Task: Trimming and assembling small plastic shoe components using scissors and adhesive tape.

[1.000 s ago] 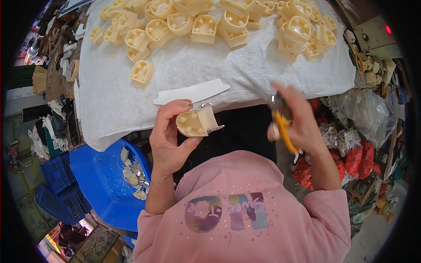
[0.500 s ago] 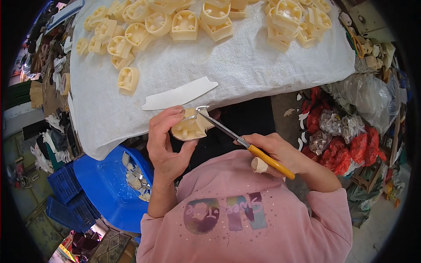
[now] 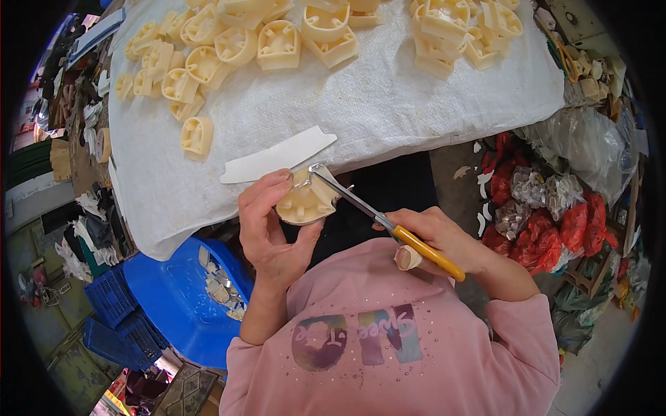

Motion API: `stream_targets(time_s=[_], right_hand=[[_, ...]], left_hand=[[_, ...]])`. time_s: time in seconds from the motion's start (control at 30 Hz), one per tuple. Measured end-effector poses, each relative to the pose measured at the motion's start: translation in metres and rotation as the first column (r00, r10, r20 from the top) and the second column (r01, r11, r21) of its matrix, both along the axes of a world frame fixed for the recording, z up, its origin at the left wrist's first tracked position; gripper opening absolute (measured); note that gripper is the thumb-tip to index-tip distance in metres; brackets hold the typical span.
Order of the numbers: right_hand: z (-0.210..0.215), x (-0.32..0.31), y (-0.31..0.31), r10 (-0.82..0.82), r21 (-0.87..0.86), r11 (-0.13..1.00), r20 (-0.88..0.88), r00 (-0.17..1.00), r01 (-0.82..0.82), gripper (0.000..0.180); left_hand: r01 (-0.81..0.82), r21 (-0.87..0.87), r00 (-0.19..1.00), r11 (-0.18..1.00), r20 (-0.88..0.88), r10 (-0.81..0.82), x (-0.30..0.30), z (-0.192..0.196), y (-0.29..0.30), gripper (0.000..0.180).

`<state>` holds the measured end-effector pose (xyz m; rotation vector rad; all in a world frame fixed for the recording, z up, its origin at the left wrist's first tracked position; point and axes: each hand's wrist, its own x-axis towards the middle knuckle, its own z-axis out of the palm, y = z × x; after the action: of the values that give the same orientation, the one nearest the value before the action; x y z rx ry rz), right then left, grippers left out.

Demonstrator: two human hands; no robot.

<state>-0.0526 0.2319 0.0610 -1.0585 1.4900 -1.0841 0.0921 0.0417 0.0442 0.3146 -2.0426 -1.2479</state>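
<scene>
My left hand (image 3: 274, 232) grips a cream hollow plastic piece (image 3: 305, 202) by its side, thumb below and fingers above. A shiny silver edge shows along the piece's top. My right hand (image 3: 433, 239) is closed round a yellow-handled tool (image 3: 424, 251) with a long narrow metal shaft. The tool's tip rests at the silver edge of the piece; its exact shape is too small to tell. A beige rounded end (image 3: 408, 257) sticks out below the right hand, either a wrapped finger or a second handle. Just beyond the left hand lies a flat white strip (image 3: 277, 158).
Many cream plastic pieces (image 3: 279, 45) lie heaped on the far side of the white-covered table (image 3: 388, 111). A blue tub (image 3: 173, 305) with silvery scraps stands at lower left, beside blue baskets (image 3: 114, 295). Red bags (image 3: 534, 243) and clear plastic (image 3: 590, 142) lie at right.
The view has shifted slightly. The cream piece is turned a little in my left hand, showing more of its inside. The tool's tip stays at its silver edge.
</scene>
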Motion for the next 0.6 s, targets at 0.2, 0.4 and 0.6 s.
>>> stream_targets(time_s=[0.2, 0.4, 0.6], right_hand=[[-0.006, 0.000, 0.008, -0.036, 0.036, 0.999, -0.060, 0.998, 0.039, 0.044], [-0.004, -0.011, 0.025, -0.352, 0.006, 0.925, -0.357, 0.865, 0.379, 0.063], [0.002, -0.039, 0.053, -0.669, 0.001, 0.729, 0.219, 0.711, 0.685, 0.073]], left_hand=[[-0.021, 0.060, 0.998, 0.998, 0.052, 0.018, -0.007, -0.003, 0.000, 0.058], [0.028, -0.038, 0.966, 0.999, 0.258, -0.017, -0.022, 0.006, -0.011, 0.056], [0.114, -0.134, 0.927, 0.984, 0.370, -0.057, -0.056, 0.018, -0.007, 0.057]])
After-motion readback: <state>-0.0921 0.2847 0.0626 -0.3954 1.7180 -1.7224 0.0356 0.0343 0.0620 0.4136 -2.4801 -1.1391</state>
